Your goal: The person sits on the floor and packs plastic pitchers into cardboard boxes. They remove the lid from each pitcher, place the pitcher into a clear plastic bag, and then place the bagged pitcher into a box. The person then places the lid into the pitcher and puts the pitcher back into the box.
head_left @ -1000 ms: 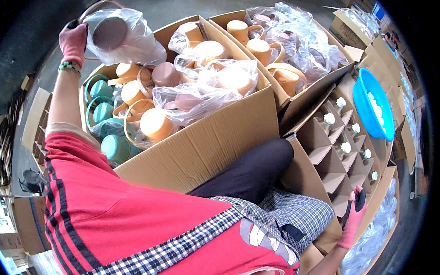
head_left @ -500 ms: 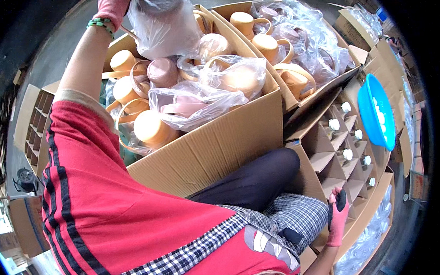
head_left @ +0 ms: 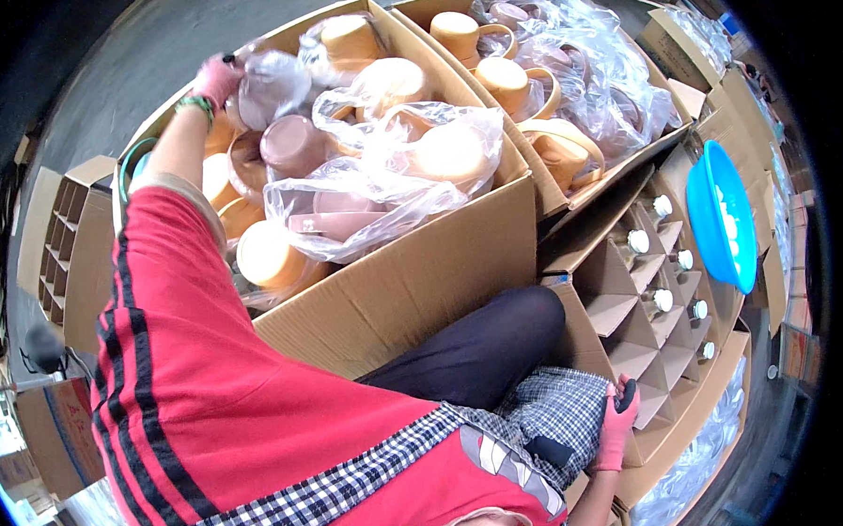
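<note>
My left hand (head_left: 218, 81) meets a mauve bagged cup (head_left: 277, 82); blur, can't tell if clamped. Weak purchase could drop it. My right hand (head_left: 619, 425): can't tell.

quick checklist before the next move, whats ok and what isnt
1. Left hand securely gripping the bagged mauve container: cannot tell, blurred.
2. Right hand free: cannot tell, fingers curled.
3. Large carton open on top: ok.
4. Loose plastic off the containers inside: not ok, it drapes over several.
5. Visible bottles capped: ok, white caps on.
6. Blue basin holding white pieces: ok.
</note>
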The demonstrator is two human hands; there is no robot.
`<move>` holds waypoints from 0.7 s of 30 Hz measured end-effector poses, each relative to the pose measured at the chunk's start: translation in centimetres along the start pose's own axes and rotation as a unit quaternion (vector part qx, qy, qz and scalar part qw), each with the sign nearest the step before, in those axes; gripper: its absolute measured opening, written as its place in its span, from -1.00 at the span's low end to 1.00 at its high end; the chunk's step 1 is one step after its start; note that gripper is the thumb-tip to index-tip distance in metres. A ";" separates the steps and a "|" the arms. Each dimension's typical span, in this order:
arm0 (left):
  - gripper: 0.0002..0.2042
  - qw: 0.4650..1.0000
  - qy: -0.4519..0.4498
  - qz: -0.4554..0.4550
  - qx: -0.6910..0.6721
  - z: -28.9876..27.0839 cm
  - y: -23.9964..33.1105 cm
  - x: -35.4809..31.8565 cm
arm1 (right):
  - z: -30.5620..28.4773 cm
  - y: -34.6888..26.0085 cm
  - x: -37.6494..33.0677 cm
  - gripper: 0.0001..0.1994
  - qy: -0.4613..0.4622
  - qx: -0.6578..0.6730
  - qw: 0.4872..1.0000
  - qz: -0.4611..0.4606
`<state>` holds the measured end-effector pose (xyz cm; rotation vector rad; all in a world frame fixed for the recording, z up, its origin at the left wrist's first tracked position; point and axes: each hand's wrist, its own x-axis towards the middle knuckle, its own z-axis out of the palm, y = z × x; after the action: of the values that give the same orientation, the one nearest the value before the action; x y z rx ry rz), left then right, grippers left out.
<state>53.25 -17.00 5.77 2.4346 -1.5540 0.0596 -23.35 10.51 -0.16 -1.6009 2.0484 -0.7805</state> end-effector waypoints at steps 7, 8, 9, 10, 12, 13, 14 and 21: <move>-0.45 0.997 0.063 0.029 -0.012 2.0 7.9 -9.5 | 0.0 -2.2 -0.8 -0.68 -0.004 -0.167 0.986 -0.022; -0.42 0.980 0.114 0.159 -0.037 1.8 9.8 -11.1 | 0.2 -2.7 -0.8 -0.68 0.000 -0.174 0.984 -0.018; -0.40 0.970 0.077 0.208 -0.096 1.7 12.0 -13.3 | 0.4 -3.3 -0.6 -0.68 0.004 -0.183 0.983 -0.014; -0.37 0.957 0.083 0.270 -0.069 1.9 14.1 -15.7 | 0.5 -3.9 -0.4 -0.68 0.010 -0.194 0.981 -0.006; -0.29 0.942 -0.032 0.329 -0.063 0.6 18.8 -19.8 | 1.0 -3.2 -0.1 -0.68 0.026 -0.245 0.967 -0.059; -0.33 0.944 -0.139 0.296 -0.038 1.3 19.8 -20.9 | 1.2 -3.7 0.6 -0.69 0.006 -0.250 0.966 -0.070; -0.45 0.935 -0.176 0.305 -0.040 1.9 20.4 -22.3 | 1.2 -4.2 1.1 -0.70 -0.012 -0.254 0.964 -0.081; -0.64 0.888 -0.185 0.025 -0.420 1.0 22.1 -23.3 | 0.6 -3.3 -0.3 -0.71 0.013 -0.260 0.963 -0.074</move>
<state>23.28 -5.42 5.09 1.7488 -1.3556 -0.9208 -20.50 10.15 1.59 -2.0452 2.3005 -0.3139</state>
